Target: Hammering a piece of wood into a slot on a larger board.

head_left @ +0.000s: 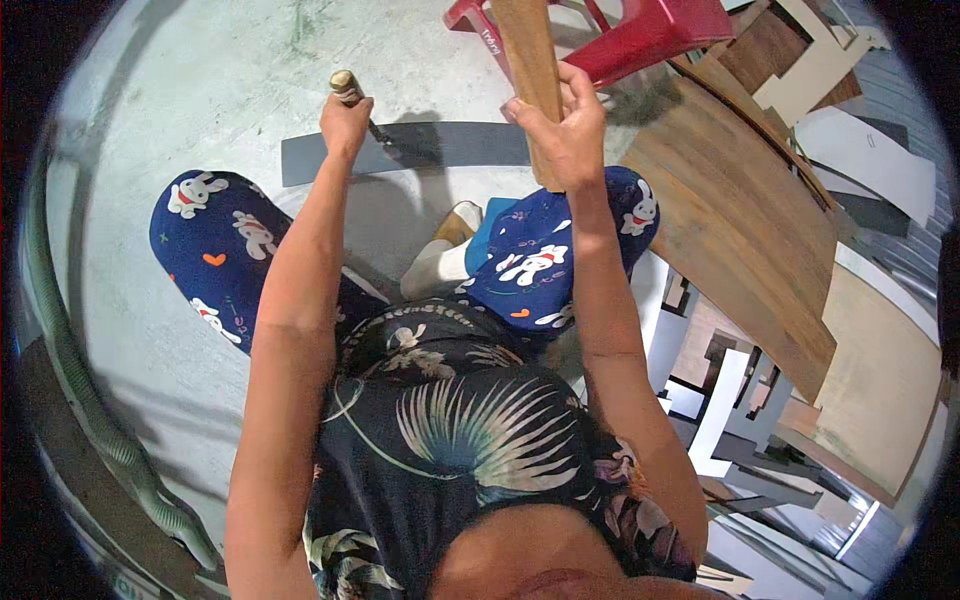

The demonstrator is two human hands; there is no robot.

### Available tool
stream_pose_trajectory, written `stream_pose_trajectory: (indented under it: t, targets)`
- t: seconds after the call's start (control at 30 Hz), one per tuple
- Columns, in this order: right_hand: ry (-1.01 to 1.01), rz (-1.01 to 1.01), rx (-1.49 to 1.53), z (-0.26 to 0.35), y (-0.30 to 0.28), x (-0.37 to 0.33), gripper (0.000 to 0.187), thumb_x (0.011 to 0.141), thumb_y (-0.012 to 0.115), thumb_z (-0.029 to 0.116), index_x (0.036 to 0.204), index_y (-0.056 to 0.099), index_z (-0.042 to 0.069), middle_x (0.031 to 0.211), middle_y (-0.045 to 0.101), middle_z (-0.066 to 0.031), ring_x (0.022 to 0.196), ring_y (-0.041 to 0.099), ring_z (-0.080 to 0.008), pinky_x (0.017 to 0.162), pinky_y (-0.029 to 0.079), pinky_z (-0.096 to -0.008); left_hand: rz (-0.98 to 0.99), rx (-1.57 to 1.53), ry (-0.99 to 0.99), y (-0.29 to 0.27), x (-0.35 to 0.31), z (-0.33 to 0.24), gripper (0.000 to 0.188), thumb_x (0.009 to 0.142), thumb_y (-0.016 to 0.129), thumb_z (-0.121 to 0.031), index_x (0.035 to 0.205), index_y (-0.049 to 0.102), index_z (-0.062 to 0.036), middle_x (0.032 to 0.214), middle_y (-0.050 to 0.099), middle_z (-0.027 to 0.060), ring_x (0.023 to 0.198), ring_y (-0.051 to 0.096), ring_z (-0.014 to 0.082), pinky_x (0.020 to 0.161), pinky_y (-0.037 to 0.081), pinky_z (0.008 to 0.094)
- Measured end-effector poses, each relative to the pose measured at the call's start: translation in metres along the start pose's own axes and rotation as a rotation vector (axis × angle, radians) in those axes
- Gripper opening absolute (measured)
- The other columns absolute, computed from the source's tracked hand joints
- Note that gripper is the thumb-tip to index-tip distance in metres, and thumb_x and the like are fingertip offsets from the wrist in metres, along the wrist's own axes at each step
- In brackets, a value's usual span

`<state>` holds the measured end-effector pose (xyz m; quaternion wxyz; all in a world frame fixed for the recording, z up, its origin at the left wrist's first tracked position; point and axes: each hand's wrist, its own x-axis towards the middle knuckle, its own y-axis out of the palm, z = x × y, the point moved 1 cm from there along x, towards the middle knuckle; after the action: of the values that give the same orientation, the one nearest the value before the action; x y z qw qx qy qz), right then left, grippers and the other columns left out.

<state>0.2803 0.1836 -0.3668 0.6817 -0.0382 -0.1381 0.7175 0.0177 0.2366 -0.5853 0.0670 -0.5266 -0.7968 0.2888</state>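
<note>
My left hand [345, 124] is closed around a tool with a pale, rounded handle [343, 82]. A thin dark part of it sticks out below my fist, and its exact kind does not show. In my right hand [575, 130] is a brown wooden strip [528, 50], gripped between thumb and fingers. The strip stands lengthwise, its near end by my right knee and its far end past the top edge of the view. A flat dark grey strip [460, 146] lies on the floor beyond my legs, under and between my hands.
Beyond my right hand stands a red plastic stool [650, 40]. Wide brown wooden panels [740, 230] lie to the right, with a beige panel [865, 370] and several offcuts around them. Along the left runs a ribbed hose [75, 370] on the concrete floor [180, 110].
</note>
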Motion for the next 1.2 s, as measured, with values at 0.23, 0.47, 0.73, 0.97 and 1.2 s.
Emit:
stream_pose_trajectory:
  t: [0.23, 0.47, 0.73, 0.97, 1.2]
  targets:
    - [0.104, 0.029, 0.034, -0.002, 0.003, 0.001, 0.053, 0.079, 0.074, 0.007, 0.123, 0.046, -0.004, 0.104, 0.064, -0.0122, 0.093, 0.061, -0.0148, 0.080, 0.050, -0.0286, 0.021, -0.032, 0.022, 0.002, -0.007, 0.000, 0.035, 0.074, 0.075, -0.030, 0.094, 0.067, -0.0024, 0.086, 0.071, 0.0125, 0.083, 0.069, 0.0243, 0.076, 0.051, 0.0361]
    - [0.141, 0.041, -0.001, -0.022, 0.001, 0.003, 0.058, 0.079, 0.077, 0.013, 0.123, 0.046, -0.006, 0.104, 0.065, -0.0140, 0.094, 0.062, -0.0152, 0.081, 0.050, -0.0277, 0.130, -0.036, 0.133, 0.001, -0.028, -0.004, 0.039, 0.072, 0.073, -0.025, 0.103, 0.063, -0.0034, 0.096, 0.069, 0.0194, 0.094, 0.066, 0.0353, 0.082, 0.051, 0.0409]
    - [0.370, 0.210, -0.136, -0.087, 0.016, 0.059, 0.045, 0.074, 0.079, 0.028, 0.102, 0.063, -0.004, 0.090, 0.068, -0.0138, 0.076, 0.067, -0.0185, 0.066, 0.054, -0.0325, 0.106, 0.132, 0.298, 0.001, -0.046, -0.006, 0.038, 0.076, 0.072, -0.013, 0.112, 0.061, -0.0048, 0.102, 0.067, 0.0200, 0.099, 0.064, 0.0362, 0.085, 0.050, 0.0408]
    - [0.421, 0.272, -0.888, -0.200, 0.018, 0.091, 0.061, 0.067, 0.078, 0.045, 0.100, 0.065, -0.003, 0.097, 0.068, -0.0245, 0.094, 0.067, -0.0351, 0.081, 0.052, -0.0445, 0.498, 0.244, 0.446, 0.020, -0.098, -0.052, 0.040, 0.075, 0.068, -0.016, 0.113, 0.059, -0.0075, 0.105, 0.063, 0.0198, 0.100, 0.061, 0.0386, 0.085, 0.050, 0.0461]
    - [0.384, 0.256, -1.117, -0.222, 0.077, 0.096, 0.065, 0.073, 0.076, 0.037, 0.118, 0.049, -0.002, 0.108, 0.064, -0.0255, 0.102, 0.063, -0.0393, 0.087, 0.052, -0.0461, 0.607, 0.367, 0.444, 0.017, -0.106, -0.031, 0.033, 0.073, 0.064, -0.009, 0.105, 0.058, -0.0076, 0.100, 0.062, 0.0160, 0.097, 0.062, 0.0347, 0.082, 0.052, 0.0445]
